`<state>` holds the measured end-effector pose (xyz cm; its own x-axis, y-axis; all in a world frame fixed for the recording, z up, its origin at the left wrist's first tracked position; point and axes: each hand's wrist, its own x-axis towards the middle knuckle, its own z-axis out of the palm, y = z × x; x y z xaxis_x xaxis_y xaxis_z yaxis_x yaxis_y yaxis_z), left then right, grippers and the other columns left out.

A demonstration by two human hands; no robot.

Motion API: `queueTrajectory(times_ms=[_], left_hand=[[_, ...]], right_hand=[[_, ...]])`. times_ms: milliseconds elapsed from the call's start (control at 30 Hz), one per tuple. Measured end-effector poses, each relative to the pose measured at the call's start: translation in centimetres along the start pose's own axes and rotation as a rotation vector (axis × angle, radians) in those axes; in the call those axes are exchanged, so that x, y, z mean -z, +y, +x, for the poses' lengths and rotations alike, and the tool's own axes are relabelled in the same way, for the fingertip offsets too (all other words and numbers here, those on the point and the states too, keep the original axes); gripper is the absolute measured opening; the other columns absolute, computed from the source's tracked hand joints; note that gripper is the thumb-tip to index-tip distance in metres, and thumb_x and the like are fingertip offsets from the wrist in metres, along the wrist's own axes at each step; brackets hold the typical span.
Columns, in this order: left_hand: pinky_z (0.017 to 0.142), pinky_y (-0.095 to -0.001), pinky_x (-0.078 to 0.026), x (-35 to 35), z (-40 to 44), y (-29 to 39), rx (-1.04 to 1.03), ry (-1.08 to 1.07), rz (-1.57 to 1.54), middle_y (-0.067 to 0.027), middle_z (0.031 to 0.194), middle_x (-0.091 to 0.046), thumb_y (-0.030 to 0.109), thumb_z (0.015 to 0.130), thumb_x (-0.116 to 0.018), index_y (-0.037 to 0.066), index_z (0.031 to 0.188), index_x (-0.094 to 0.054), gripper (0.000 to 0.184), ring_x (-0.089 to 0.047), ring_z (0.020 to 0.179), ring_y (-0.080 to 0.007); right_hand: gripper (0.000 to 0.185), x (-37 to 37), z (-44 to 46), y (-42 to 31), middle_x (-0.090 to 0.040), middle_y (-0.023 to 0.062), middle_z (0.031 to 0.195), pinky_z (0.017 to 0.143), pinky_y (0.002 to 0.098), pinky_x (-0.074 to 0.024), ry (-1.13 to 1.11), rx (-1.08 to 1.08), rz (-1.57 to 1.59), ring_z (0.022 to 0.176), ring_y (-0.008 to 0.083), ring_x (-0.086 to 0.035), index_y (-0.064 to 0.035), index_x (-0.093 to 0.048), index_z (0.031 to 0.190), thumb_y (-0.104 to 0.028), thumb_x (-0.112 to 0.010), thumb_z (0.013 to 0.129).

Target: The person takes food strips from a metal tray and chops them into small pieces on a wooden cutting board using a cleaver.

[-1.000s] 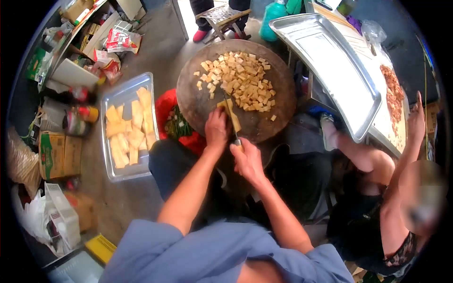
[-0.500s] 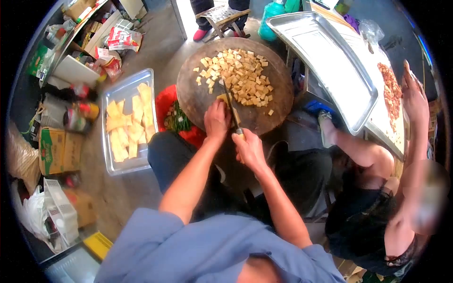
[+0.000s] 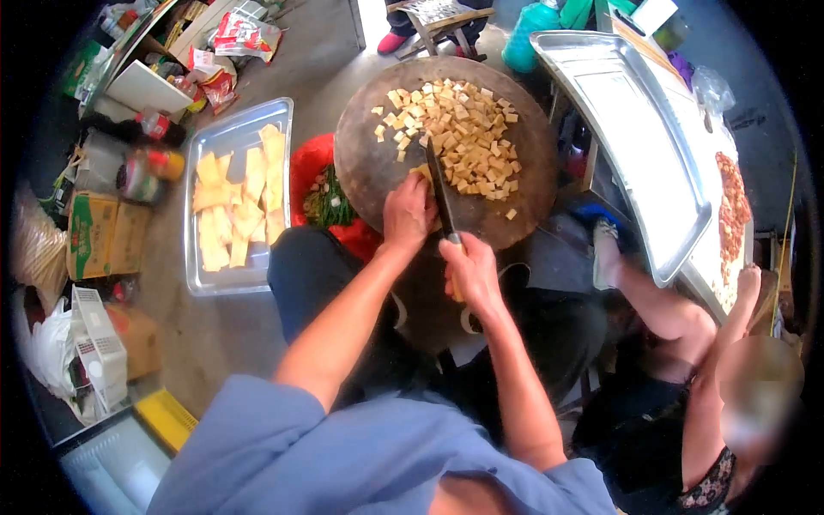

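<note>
My right hand (image 3: 470,270) is closed round the handle of a kitchen knife (image 3: 443,197), whose dark blade points away from me over a round wooden chopping block (image 3: 365,120). Just left of the blade, my left hand (image 3: 409,210) presses a yellowish piece (image 3: 421,172) onto the block, fingers bent and close together. My fingers hide most of that piece. Beyond the blade lies a spread heap of small pale-yellow cubes (image 3: 468,133), perhaps tofu. Flat yellow slabs (image 3: 255,176) rest in a metal tray (image 3: 257,281) on the floor to the left.
Beside the block, a red bag or basin (image 3: 309,159) holds greens (image 3: 330,206). A large metal tray (image 3: 639,146) leans over a table at right, near reddish chopped food (image 3: 730,206). A co-worker (image 3: 661,403) sits there. Boxes (image 3: 107,236) line the left; a stool (image 3: 438,17) stands ahead.
My view has shifted, so the block sits slightly higher and further right. The knife has moved slightly right relative to the block. The co-worker's raised hand has come down towards the table edge.
</note>
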<state>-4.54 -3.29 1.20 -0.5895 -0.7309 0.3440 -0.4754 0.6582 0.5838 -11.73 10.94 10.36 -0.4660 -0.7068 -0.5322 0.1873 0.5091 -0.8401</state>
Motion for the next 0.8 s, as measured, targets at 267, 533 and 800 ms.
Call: queueTrajectory(times_ms=[267,533,800], left_hand=[[0.075,-0.0453,-0.046,-0.7,0.1,-0.2,-0.093,0.169,0.001,-0.0131,0.107,-0.061,0.008,0.075,-0.065,0.002,0.103,-0.062,0.029,-0.06,0.096,-0.0348],[0.082,-0.0443,-0.045,-0.7,-0.4,-0.3,-0.032,0.065,0.05,-0.0109,0.118,-0.06,0.01,0.074,-0.07,0.004,0.111,-0.063,0.038,-0.058,0.106,-0.0329],[0.081,-0.043,-0.045,-0.7,-0.3,-0.4,-0.062,0.1,0.052,-0.0111,0.117,-0.061,0.01,0.076,-0.067,0.003,0.109,-0.063,0.034,-0.059,0.105,-0.0323]], right_hand=[[0.036,-0.6,4.5,-1.0,-0.06,0.0095,0.062,0.049,0.0349,-0.0509,-0.025,0.159,-0.016,0.048,0.0191,-0.061,0.0028,-0.062,0.09,-0.033,-0.06,0.088],[0.041,-0.2,-3.9,2.1,-0.063,0.0117,0.068,0.051,0.0352,-0.0507,0.055,0.049,-0.129,0.053,0.0186,-0.062,0.0045,-0.061,0.105,-0.034,-0.058,0.093],[0.039,-0.2,0.4,0.4,-0.063,0.0108,0.067,0.05,0.0346,-0.0502,0.021,0.077,-0.112,0.052,0.0177,-0.061,0.004,-0.062,0.102,-0.033,-0.059,0.092]])
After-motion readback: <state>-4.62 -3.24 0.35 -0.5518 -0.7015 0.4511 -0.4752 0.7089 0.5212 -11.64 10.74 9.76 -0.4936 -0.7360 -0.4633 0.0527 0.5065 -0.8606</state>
